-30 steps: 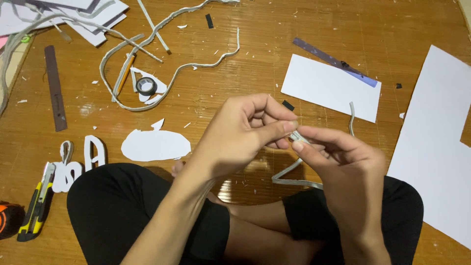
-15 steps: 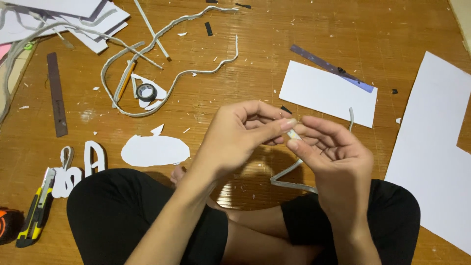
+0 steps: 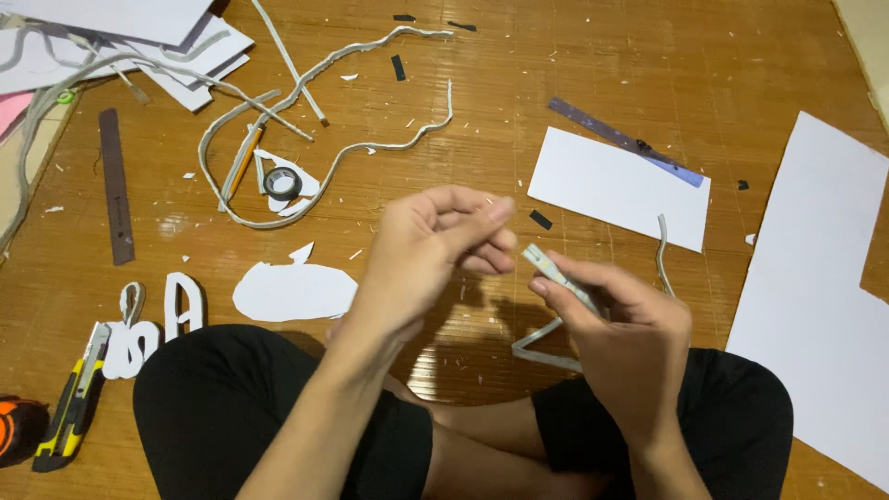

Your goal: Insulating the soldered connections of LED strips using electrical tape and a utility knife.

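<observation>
I sit cross-legged on a wooden floor with both hands raised over my lap. My right hand [image 3: 622,326] pinches a short white strip [image 3: 553,268] between thumb and fingers, its end pointing up and left. My left hand [image 3: 433,252] hovers just left of that end, apart from it, its fingertips drawn together with nothing visible in them. A bent white strip [image 3: 542,350] lies below my right hand, partly hidden by it.
A white sheet [image 3: 616,185] with a purple ruler [image 3: 619,139] lies beyond my hands, and a large white board [image 3: 824,278] is at the right. To the left are a yellow utility knife [image 3: 69,407], a dark ruler [image 3: 116,185], a tape roll [image 3: 282,182], cut-out letters [image 3: 153,319] and curvy offcut strips [image 3: 324,93].
Both hands were pinching the strip together. My left hand has now let go and drawn back to the left, leaving the strip in my right hand alone.
</observation>
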